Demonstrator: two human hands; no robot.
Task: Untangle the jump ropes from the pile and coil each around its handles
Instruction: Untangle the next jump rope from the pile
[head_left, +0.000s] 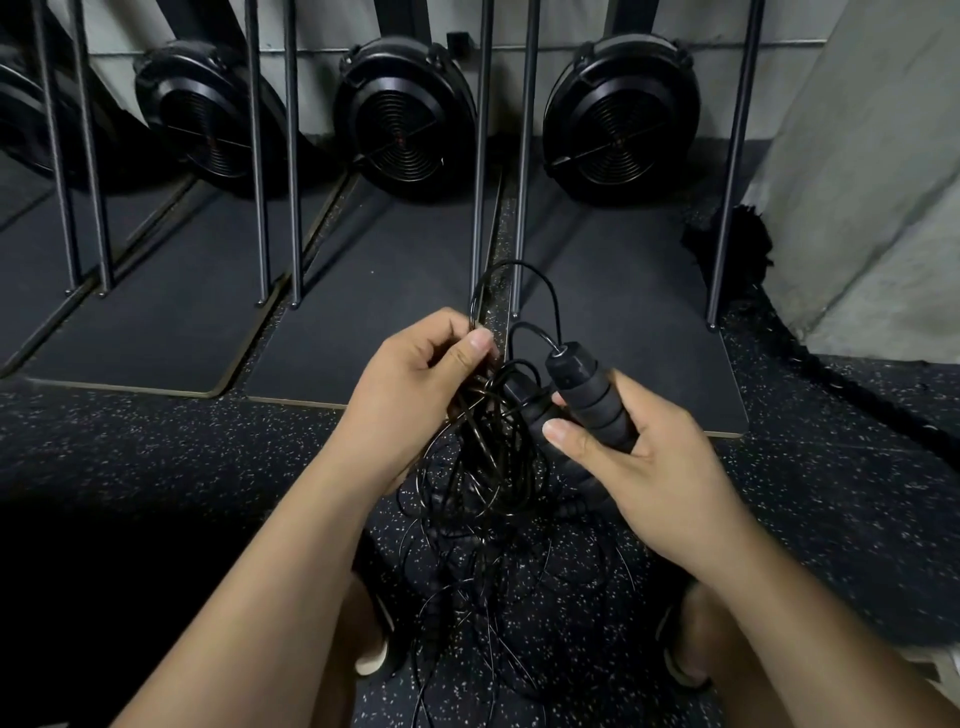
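The right grip (649, 467) is closed round a foam handle (587, 395) to anchor it; the left grip (415, 384) pinches cord loops (485, 447), seemingly to tease one rope free

Our left hand (415, 384) pinches the top of the tangled pile of thin black jump ropes (488, 467), which hangs over the speckled black rubber floor (156, 441). Just right of it, our right hand (639, 467) grips the black ribbed foam handles (587, 395), side by side. Behind them, flat dark mats (389, 291) lie under upright metal poles (292, 208), with round black fans (402, 114) beyond.
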